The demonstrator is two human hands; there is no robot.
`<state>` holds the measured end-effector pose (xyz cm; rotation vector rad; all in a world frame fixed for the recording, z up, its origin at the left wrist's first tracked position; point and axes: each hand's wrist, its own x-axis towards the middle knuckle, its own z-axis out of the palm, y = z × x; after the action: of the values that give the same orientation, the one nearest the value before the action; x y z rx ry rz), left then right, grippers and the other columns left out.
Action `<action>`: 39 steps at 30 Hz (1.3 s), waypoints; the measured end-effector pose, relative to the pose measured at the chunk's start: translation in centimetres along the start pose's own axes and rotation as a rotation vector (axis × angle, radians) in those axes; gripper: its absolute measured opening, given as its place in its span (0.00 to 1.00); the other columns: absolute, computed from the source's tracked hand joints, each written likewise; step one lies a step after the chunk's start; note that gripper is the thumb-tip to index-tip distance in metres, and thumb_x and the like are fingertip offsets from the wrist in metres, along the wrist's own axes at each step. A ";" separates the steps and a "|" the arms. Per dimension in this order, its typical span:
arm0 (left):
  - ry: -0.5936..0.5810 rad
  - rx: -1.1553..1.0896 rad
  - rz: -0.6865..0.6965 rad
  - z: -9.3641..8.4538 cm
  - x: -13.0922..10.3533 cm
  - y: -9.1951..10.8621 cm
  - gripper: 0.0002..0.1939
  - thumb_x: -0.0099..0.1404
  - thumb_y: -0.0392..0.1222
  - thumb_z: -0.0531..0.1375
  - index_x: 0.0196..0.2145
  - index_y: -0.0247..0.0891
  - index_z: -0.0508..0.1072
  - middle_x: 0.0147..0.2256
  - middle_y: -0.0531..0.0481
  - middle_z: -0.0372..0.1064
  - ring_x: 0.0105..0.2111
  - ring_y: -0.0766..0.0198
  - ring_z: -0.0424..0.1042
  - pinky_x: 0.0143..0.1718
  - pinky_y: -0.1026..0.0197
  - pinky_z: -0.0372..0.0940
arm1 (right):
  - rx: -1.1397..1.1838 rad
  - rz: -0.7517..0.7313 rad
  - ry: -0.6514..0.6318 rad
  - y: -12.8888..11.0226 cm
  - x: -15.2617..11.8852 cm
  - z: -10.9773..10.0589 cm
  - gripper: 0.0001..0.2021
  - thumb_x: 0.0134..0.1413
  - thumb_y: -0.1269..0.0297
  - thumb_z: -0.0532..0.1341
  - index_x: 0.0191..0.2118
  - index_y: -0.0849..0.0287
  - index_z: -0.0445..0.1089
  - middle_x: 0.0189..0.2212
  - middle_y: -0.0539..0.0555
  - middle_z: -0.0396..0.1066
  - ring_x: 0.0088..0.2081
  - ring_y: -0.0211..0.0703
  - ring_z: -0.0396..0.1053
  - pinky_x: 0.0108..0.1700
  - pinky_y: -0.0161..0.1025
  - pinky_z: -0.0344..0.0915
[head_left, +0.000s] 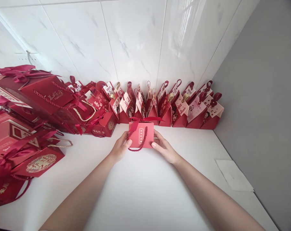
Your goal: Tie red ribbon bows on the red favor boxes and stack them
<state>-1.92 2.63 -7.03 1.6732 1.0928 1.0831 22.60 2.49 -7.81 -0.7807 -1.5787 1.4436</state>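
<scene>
A small red gift box [147, 138] with a twisted rope handle and a dark red ribbon bow on top is between my two hands, in front of the rows of boxes. My left hand [122, 146] grips its left side, thumb on the front face near the rope. On the opposite side, my right hand [166, 148] is closed on the box's right edge, thumb at the lower front corner. The fingers behind the box are partly hidden. White lettering in a frame runs down the front face.
Several pointed red and pink gift boxes [180, 110] with ribbon loops line the tiled wall [136, 41]. Larger red gift boxes [43, 163] are piled at the left. A white sheet [233, 175] lies at the right edge of the white table [145, 192], beside a grey wall.
</scene>
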 end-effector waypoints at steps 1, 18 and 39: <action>0.003 -0.005 -0.002 0.0 0.0 0.1 0.30 0.65 0.61 0.55 0.55 0.36 0.66 0.54 0.43 0.69 0.51 0.49 0.69 0.51 0.57 0.62 | -0.003 0.001 0.001 0.0 0.0 0.0 0.36 0.59 0.46 0.59 0.68 0.50 0.49 0.61 0.58 0.58 0.46 0.45 0.70 0.56 0.49 0.64; -0.026 0.142 -0.042 0.1 -0.3 0.3 0.32 0.65 0.63 0.53 0.56 0.34 0.66 0.50 0.41 0.71 0.48 0.50 0.69 0.49 0.54 0.63 | 0.074 0.006 0.005 0.2 -0.4 -0.3 0.33 0.61 0.50 0.60 0.68 0.47 0.49 0.61 0.58 0.56 0.44 0.44 0.68 0.57 0.50 0.61; -0.016 -0.060 -0.157 -0.7 -0.8 0.6 0.40 0.61 0.68 0.55 0.59 0.35 0.65 0.47 0.39 0.73 0.47 0.46 0.71 0.51 0.51 0.65 | 0.087 0.087 -0.014 -0.6 -0.7 -0.3 0.40 0.56 0.52 0.65 0.68 0.48 0.45 0.46 0.56 0.66 0.43 0.48 0.64 0.51 0.48 0.61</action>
<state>-2.66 1.82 -6.49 1.5195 1.1497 0.9912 23.28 1.97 -7.39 -0.7980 -1.4973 1.5727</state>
